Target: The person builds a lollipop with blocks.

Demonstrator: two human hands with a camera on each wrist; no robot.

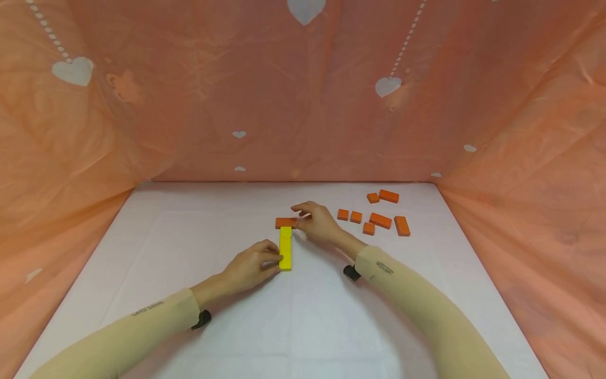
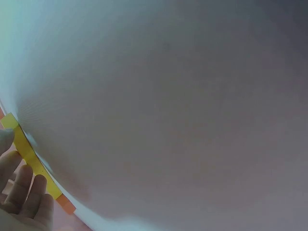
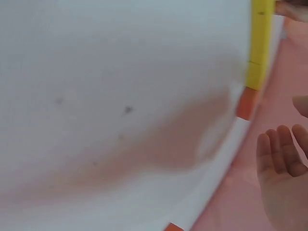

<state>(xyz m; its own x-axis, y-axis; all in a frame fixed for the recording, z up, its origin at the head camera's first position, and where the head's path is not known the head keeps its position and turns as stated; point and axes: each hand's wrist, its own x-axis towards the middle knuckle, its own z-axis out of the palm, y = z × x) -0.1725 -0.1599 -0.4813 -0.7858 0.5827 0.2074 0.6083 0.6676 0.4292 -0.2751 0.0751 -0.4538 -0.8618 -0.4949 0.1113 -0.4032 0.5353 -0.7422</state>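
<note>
yellow blocks (image 1: 286, 248) touch the left hand (image 1: 250, 267); right hand (image 1: 318, 225) hovers, thumb apart.

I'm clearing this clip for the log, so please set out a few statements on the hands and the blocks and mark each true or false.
1. The left hand touches the yellow strip. True.
2. The seven loose orange pieces lie to the left of the yellow strip. False: they lie to its right, beyond the right hand.
3. An orange block lies crosswise at the strip's far end. True.
4. The loose pieces are all the same length. False: three are long, four short.
5. Both arms wear beige sleeves. True.
</note>
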